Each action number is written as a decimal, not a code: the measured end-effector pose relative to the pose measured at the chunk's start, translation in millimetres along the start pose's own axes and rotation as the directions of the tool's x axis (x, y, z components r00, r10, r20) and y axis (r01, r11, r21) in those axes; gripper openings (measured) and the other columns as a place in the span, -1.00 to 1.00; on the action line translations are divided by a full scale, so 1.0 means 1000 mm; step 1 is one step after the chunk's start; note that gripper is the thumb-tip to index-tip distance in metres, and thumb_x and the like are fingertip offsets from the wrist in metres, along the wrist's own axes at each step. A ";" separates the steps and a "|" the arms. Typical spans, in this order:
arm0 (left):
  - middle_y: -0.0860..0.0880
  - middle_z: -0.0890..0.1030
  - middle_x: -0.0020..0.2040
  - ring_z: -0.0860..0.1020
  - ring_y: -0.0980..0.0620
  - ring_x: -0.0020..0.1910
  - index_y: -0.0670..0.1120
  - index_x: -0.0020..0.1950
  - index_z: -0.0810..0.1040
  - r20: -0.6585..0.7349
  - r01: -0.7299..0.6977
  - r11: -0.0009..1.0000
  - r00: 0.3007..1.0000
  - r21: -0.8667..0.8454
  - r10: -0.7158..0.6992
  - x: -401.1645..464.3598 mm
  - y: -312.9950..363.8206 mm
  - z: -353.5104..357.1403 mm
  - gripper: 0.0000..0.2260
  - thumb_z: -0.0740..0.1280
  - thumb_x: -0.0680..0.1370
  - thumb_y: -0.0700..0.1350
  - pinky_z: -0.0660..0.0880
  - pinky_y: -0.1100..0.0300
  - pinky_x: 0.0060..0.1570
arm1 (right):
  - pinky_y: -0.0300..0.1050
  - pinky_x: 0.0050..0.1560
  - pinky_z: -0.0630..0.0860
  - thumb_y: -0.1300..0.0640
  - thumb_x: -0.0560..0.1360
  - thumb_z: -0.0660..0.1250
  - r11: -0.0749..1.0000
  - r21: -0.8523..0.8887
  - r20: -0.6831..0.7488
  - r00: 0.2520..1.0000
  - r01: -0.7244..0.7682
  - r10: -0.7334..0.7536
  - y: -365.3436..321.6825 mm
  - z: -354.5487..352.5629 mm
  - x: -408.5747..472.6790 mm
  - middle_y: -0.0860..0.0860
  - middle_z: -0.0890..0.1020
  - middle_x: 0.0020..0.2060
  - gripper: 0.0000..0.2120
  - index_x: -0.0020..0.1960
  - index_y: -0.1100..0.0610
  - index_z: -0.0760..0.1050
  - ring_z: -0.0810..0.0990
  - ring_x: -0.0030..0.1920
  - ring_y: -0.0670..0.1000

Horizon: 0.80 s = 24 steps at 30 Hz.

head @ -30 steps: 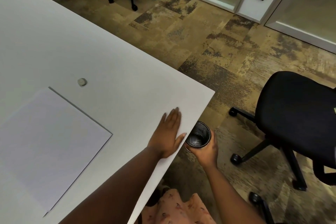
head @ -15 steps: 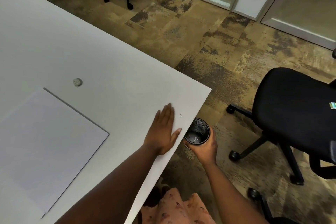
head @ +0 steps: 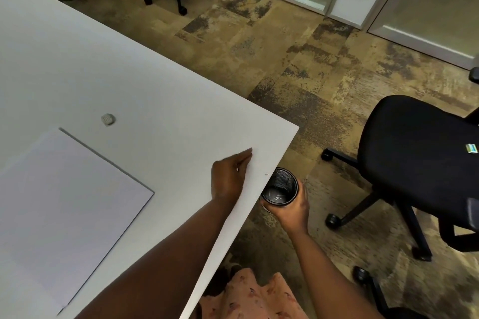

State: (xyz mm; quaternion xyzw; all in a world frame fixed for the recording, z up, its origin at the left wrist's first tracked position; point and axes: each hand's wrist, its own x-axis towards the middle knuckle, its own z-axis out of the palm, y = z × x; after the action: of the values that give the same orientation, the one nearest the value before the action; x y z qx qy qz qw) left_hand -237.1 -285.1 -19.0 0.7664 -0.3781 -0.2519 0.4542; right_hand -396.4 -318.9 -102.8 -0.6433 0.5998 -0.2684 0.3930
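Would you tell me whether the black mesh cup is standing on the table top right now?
No, the right hand holds the black mesh cup out beyond the edge of the table.

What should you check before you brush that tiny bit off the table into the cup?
1. Cup held firmly: ok, the right hand grips it from below.
2. Cup mouth facing up: ok, you can see inside.
3. Cup just past the table edge: ok, the edge hides part of its rim.
4. Speck between the left hand and the edge: ok, it lies close to the cup.
5. No gap between the cup rim and the table edge: cannot tell.
6. Paper out of the way: ok, it lies apart from the left hand.
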 end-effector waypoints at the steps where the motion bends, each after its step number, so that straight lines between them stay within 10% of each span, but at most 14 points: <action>1: -0.07 0.68 0.05 0.63 0.02 0.07 -0.13 0.09 0.66 -0.025 0.037 0.999 0.999 -0.020 -0.038 0.002 0.003 0.000 -0.81 0.37 0.51 -0.16 0.51 0.28 0.10 | -0.10 0.15 0.41 0.09 0.07 0.64 1.000 0.003 0.000 1.000 0.002 -0.002 0.000 0.000 0.000 0.15 0.48 0.22 -0.11 0.30 0.15 0.30 0.44 0.23 0.14; 7: -0.05 0.69 0.00 0.59 -0.03 0.14 -0.10 -0.06 0.68 0.051 -0.071 0.986 0.997 0.153 0.063 0.001 0.010 -0.002 -0.78 0.34 0.51 0.01 0.48 0.08 0.18 | -0.15 0.13 0.40 0.09 0.06 0.64 1.000 0.002 -0.001 1.000 0.004 -0.004 0.000 0.002 0.002 0.14 0.48 0.22 -0.11 0.29 0.14 0.30 0.45 0.23 0.13; 10: -0.13 0.45 0.39 0.26 -0.15 0.46 -0.09 0.31 0.50 0.236 -0.438 0.718 0.899 0.541 0.370 0.000 -0.018 -0.002 -0.53 -0.05 0.62 0.10 0.09 -0.14 0.44 | -0.14 0.15 0.39 0.09 0.06 0.64 1.000 0.006 -0.005 1.000 -0.005 0.005 0.001 0.001 0.002 0.14 0.48 0.23 -0.10 0.29 0.15 0.30 0.44 0.23 0.13; 12: -0.14 0.17 0.53 0.01 -0.14 0.53 -0.13 0.50 0.21 0.378 -0.491 0.577 0.871 0.653 0.314 -0.002 -0.037 -0.004 -0.39 -0.23 0.60 0.18 -0.12 -0.17 0.49 | -0.13 0.16 0.38 0.10 0.06 0.64 1.000 0.004 -0.008 1.000 0.000 0.000 -0.001 0.002 0.003 0.15 0.48 0.23 -0.10 0.30 0.16 0.30 0.44 0.23 0.14; 24: -0.12 -0.07 0.56 -0.23 0.00 0.52 -0.07 0.54 -0.03 0.637 -0.688 0.504 0.708 0.522 0.306 -0.022 -0.034 0.016 -0.36 -0.26 0.56 0.27 -0.32 -0.26 0.37 | -0.07 0.16 0.39 0.22 0.15 0.56 1.000 0.022 -0.001 1.000 -0.017 0.017 -0.003 0.007 0.000 0.21 0.49 0.21 -0.21 0.31 0.21 0.30 0.46 0.22 0.20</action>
State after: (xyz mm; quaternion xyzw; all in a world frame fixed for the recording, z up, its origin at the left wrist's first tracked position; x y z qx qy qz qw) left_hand -249.9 -265.6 -55.7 0.6470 -0.7527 -0.1073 0.0576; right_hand -388.7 -317.5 -104.5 -0.6338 0.6023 -0.2720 0.4020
